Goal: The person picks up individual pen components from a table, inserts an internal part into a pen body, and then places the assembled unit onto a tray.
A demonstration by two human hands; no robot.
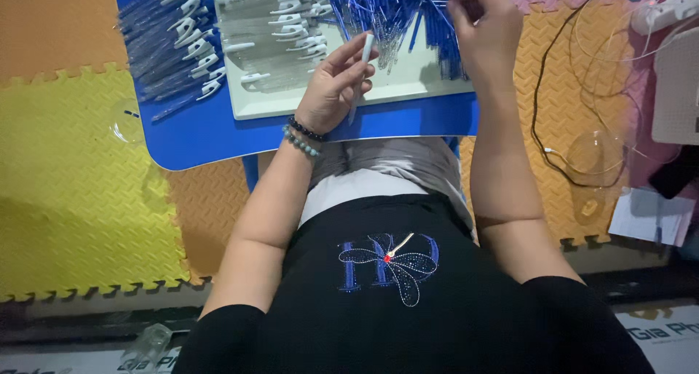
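The left hand (331, 90) is closed around a clear pen barrel with a white tip (362, 64), pinching it upright between thumb and fingers, the barrel's lower end hanging past the palm toward the table's near edge. Two bead bracelets (302, 135) sit on that wrist. Just beyond the grip lies a pale tray (320, 104), its near rim touching nothing but the blue table (196, 134) under it. Up and to the far side of the barrel, the right hand (484, 24) has its fingertips pinched into a heap of blue refills (386, 6) on the tray; what exactly it grips I cannot tell. On the other side of the grip, rows of clear barrels with white clips (182, 46) lie across tray and table. The table's rounded near corner leaves bare blue between tray and edge. Around it spreads foam matting, yellow (65, 184) and orange, with a black cable (542, 119) looping well off beyond the right arm.
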